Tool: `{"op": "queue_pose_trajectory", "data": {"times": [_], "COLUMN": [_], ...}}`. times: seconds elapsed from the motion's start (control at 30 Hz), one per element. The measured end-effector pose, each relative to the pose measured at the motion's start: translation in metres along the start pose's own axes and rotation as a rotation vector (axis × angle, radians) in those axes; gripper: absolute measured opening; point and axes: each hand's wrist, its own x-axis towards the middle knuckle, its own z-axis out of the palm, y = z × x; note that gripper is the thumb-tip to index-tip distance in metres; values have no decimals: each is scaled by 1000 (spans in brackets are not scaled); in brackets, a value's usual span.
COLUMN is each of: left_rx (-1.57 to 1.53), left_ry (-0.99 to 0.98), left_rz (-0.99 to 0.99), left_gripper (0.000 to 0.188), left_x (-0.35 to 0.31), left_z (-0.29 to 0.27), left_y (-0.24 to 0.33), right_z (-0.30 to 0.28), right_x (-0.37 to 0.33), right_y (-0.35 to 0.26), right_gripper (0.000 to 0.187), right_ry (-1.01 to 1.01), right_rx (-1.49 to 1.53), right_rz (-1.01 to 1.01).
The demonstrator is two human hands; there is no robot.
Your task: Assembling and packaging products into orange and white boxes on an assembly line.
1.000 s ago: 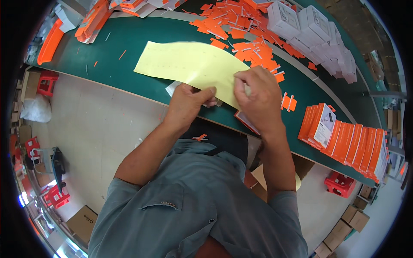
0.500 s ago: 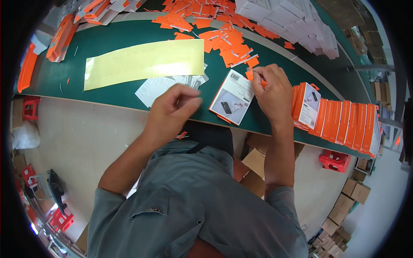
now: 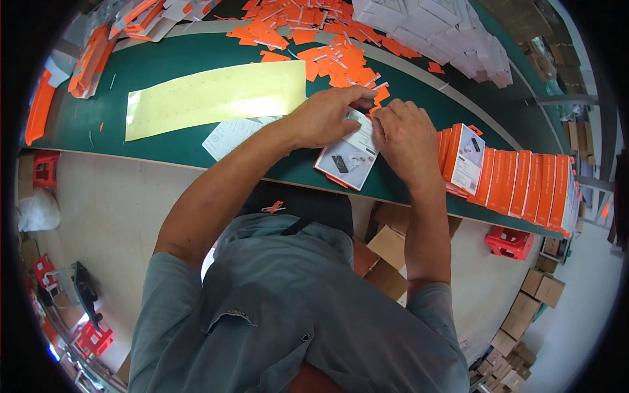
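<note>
a small white box (image 3: 349,157) with a dark product picture is lying flat near the front edge of the green surface (image 3: 170,65), its orange side just showing. both hands are meeting at its far end: the left hand (image 3: 324,118) is pinching the top edge with its fingers, and the right hand (image 3: 406,134) is pressing curled fingers against the same end. a white leaflet (image 3: 229,134) is lying just left of the box, beside a long yellow sheet (image 3: 213,98). a row of upright orange boxes (image 3: 517,183) is standing to the right, and loose orange cards (image 3: 327,46) are lying scattered behind.
</note>
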Motion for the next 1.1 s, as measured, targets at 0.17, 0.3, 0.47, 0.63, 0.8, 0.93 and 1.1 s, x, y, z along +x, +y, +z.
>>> {"op": "queue_pose_trajectory", "data": {"times": [0.17,0.3,0.47,0.63,0.8,0.93,1.1], "left_rx": [33,38,134,625,950,846,796], "left_ry": [-49,-93,-87,17,147,240,277], "left_rz": [23,-26,39,289,484,180,34], "left_gripper": [66,64,63,58,60,69,75], "left_x": [2,3,2,-20,-46,-73,-74], "left_z": [-5,-9,-5,11,25,60,78], "left_y": [4,7,-1,7,10,43,60], "right_z": [1,-5,0,18,22,21,16], "right_x": [-3,-9,-29,-46,-49,-49,-51], "right_y": [0,-5,-21,-20,-21,-21,-20], "right_gripper": [13,19,31,34,35,40,46], "right_ry": [-37,-54,42,57,54,36,23], "right_rx": [-27,66,237,259,272,256,268], "right_rz": [-4,57,231,260,270,258,219]}}
